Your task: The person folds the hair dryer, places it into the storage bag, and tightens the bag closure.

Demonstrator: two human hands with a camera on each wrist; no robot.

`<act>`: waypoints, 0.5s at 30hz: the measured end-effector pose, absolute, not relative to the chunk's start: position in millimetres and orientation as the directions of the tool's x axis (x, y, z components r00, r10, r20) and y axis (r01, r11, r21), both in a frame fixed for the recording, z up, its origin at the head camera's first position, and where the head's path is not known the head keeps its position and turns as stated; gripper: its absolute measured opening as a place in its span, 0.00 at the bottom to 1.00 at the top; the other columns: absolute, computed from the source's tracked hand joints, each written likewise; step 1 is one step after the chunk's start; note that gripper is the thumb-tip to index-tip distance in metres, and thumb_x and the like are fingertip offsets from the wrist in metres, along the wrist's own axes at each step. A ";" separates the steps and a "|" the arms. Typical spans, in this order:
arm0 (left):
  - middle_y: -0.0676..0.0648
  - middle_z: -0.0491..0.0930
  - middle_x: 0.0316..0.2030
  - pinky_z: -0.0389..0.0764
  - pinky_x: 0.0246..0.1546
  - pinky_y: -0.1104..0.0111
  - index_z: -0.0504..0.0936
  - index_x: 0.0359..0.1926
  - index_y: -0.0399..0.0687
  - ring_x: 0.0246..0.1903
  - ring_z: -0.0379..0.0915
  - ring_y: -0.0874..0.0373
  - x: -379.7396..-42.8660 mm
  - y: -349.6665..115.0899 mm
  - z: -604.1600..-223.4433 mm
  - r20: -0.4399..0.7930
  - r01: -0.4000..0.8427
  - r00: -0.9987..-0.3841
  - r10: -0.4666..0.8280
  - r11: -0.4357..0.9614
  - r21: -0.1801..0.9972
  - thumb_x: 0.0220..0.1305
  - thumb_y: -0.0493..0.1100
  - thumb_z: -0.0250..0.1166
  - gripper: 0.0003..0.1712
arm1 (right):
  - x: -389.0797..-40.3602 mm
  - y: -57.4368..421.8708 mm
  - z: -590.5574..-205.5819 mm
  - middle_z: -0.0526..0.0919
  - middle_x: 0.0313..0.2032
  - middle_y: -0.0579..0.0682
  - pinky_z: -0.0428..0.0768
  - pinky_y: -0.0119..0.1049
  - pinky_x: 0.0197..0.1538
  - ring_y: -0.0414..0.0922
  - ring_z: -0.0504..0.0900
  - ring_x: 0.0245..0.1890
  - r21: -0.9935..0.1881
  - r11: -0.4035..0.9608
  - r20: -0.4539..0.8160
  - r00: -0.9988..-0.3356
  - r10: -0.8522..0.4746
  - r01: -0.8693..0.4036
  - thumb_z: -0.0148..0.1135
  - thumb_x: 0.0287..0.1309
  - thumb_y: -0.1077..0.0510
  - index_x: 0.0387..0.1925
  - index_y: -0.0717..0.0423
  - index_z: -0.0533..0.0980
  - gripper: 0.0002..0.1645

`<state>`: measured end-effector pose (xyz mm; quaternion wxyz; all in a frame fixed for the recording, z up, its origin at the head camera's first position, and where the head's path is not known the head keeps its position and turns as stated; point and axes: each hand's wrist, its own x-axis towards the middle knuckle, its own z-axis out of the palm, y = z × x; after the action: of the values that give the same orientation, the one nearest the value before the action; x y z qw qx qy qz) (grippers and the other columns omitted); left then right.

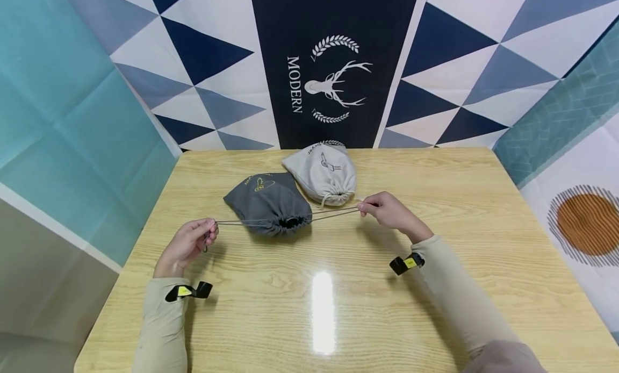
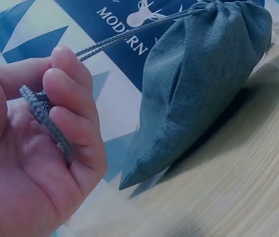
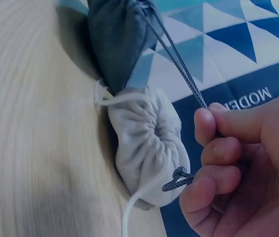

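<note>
A dark grey drawstring bag with a yellow print lies on the table, its gathered mouth facing me and still showing a small dark hole. Thin grey cords run out from both sides of the mouth. My left hand pinches one cord, and its looped end curls across the palm in the left wrist view. On the other side my right hand pinches the opposite cord between thumb and forefinger; the knotted end pokes out past the lower fingers. Both cords are stretched nearly straight.
A light grey drawstring bag with a dark print sits right behind the dark one, its mouth gathered and white cords trailing. The wooden table meets a patterned cloth backdrop at its far edge. Teal panels stand at the sides.
</note>
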<state>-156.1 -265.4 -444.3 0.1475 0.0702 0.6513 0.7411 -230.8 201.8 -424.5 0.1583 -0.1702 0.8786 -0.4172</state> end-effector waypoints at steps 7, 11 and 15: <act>0.58 0.76 0.25 0.74 0.28 0.77 0.78 0.28 0.52 0.24 0.70 0.69 -157.7 -258.2 -443.9 -0.163 -0.200 -0.949 0.268 -0.115 0.973 0.76 0.44 0.50 0.17 | -233.5 208.7 -426.0 0.71 0.21 0.49 0.64 0.32 0.22 0.37 0.62 0.15 -0.809 0.574 -0.152 -0.900 -0.409 -0.125 0.58 0.68 0.53 0.27 0.67 0.78 0.21; 0.58 0.74 0.23 0.72 0.27 0.76 0.76 0.25 0.53 0.22 0.68 0.68 -156.5 -255.1 -441.0 -0.150 -0.183 -0.952 0.268 -0.101 0.978 0.76 0.43 0.49 0.19 | -231.0 210.2 -427.2 0.75 0.26 0.51 0.68 0.33 0.25 0.40 0.67 0.19 -0.824 0.548 -0.115 -0.904 -0.412 -0.145 0.63 0.64 0.54 0.25 0.67 0.80 0.19; 0.58 0.71 0.20 0.69 0.27 0.75 0.73 0.22 0.51 0.22 0.66 0.67 -155.6 -253.1 -437.1 -0.103 -0.141 -0.957 0.270 -0.125 0.982 0.76 0.41 0.48 0.21 | -230.1 211.0 -426.0 0.73 0.25 0.48 0.69 0.33 0.26 0.41 0.69 0.23 -0.845 0.504 -0.049 -0.912 -0.407 -0.180 0.64 0.62 0.56 0.22 0.64 0.80 0.17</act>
<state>-155.6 -253.1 -437.1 0.1374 0.0501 0.6470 0.7483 -230.1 211.0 -426.0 0.1212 -0.1707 0.8587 -0.4677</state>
